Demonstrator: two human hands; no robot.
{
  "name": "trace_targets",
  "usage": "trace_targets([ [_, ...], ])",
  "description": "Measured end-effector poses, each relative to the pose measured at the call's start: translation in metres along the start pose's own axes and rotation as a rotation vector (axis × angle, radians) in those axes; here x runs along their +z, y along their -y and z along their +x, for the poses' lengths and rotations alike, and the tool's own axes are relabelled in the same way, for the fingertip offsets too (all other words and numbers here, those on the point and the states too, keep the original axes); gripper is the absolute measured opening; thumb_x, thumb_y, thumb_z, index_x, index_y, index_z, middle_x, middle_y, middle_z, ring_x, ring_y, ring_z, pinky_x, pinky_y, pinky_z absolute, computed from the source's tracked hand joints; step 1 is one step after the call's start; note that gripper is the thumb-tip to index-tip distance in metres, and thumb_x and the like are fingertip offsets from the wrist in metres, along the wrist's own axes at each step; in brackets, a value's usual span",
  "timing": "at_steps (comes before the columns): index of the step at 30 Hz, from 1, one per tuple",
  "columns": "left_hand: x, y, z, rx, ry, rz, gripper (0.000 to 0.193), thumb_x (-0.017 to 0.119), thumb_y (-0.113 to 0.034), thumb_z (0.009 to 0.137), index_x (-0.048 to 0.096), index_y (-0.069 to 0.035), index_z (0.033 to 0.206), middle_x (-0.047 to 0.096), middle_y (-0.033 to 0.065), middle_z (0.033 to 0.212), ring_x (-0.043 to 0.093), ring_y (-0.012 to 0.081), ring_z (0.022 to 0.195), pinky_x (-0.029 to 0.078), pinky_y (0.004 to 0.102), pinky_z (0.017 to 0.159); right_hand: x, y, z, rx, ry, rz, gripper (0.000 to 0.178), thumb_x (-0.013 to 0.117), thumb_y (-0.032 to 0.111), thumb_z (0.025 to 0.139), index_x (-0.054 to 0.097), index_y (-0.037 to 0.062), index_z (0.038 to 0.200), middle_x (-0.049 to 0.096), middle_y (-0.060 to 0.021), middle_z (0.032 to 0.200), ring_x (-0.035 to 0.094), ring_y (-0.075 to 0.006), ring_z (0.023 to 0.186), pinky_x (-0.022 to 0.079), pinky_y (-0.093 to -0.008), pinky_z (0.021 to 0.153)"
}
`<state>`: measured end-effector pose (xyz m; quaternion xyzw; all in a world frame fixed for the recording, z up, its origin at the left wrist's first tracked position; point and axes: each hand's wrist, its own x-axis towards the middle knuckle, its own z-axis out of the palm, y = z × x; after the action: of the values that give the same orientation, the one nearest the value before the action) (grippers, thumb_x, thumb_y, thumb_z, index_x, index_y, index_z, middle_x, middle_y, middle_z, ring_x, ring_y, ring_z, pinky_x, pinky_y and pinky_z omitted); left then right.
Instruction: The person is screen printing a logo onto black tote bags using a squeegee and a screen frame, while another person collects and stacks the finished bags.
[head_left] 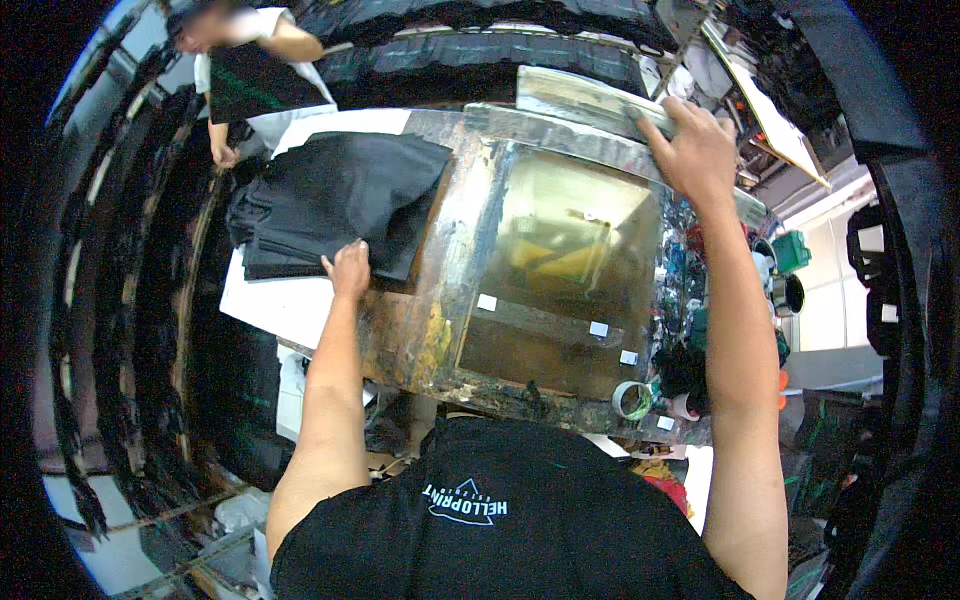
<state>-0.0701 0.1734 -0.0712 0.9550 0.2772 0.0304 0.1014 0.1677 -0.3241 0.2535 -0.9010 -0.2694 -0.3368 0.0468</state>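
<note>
My left hand [348, 270] is at the near edge of a stack of black fabric pieces [350, 190], its fingertips closed on the edge of the top cloth. The stack lies on a white board [275, 295] to the left. My right hand [697, 152], at the far right, wraps round the right end of a long, pale, stained wooden bar [575, 97]. Its fingertips are partly hidden behind the bar. Between my hands, a shiny yellowish-brown panel [560, 330] sits inside a paint-stained frame [440, 300]. Small white squares are stuck along its near part.
A co-worker [260, 60] stands at the far left, holding black cloth. An open tub [632, 400] sits at the frame's near right corner. A green container [792, 252] and a dark pot [788, 295] stand at the right. Black cloths hang in rows around the left and back.
</note>
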Motion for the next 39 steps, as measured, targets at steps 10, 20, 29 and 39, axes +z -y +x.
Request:
trace_targets([
  [10, -0.023, -0.167, -0.046, 0.589, 0.339, 0.129, 0.076, 0.047, -0.071, 0.096, 0.057, -0.016, 0.147, 0.050, 0.0176, 0.154, 0.039, 0.0410, 0.147, 0.020, 0.0664, 0.120, 0.008, 0.002, 0.006, 0.018, -0.020, 0.038, 0.059, 0.055, 0.066, 0.094, 0.074, 0.0108, 0.101, 0.073, -0.0151, 0.093, 0.071, -0.0344, 0.097, 0.043, -0.0582, 0.094],
  [20, 0.087, -0.324, -0.116, 0.990, 0.327, 0.048, 0.118, 0.045, -0.097, 0.074, 0.029, -0.024, 0.165, 0.012, 0.0146, 0.173, 0.004, 0.0473, 0.158, -0.003, 0.0749, 0.118, -0.008, -0.006, 0.022, 0.068, 0.065, 0.168, 0.071, 0.048, 0.070, 0.097, 0.068, 0.0028, 0.085, 0.072, -0.0178, 0.087, 0.068, -0.0327, 0.090, 0.038, -0.0574, 0.105],
  [29, 0.106, -0.378, -0.155, 1.033, 0.247, -0.181, 0.116, 0.048, -0.095, 0.073, 0.042, -0.018, 0.159, 0.023, 0.0190, 0.170, 0.009, 0.0486, 0.157, -0.006, 0.0759, 0.117, -0.007, -0.010, 0.023, 0.043, 0.013, 0.172, 0.070, 0.051, 0.069, 0.096, 0.068, 0.0027, 0.081, 0.072, -0.0190, 0.083, 0.068, -0.0350, 0.088, 0.036, -0.0616, 0.108],
  [39, 0.068, -0.358, -0.156, 0.905, 0.300, -0.301, 0.116, 0.057, -0.089, 0.076, 0.035, -0.014, 0.161, 0.030, 0.0227, 0.166, 0.025, 0.0464, 0.153, 0.011, 0.0664, 0.123, -0.010, -0.001, 0.023, 0.041, -0.043, 0.138, 0.064, 0.055, 0.065, 0.095, 0.069, 0.0039, 0.082, 0.072, -0.0208, 0.087, 0.067, -0.0375, 0.096, 0.039, -0.0618, 0.102],
])
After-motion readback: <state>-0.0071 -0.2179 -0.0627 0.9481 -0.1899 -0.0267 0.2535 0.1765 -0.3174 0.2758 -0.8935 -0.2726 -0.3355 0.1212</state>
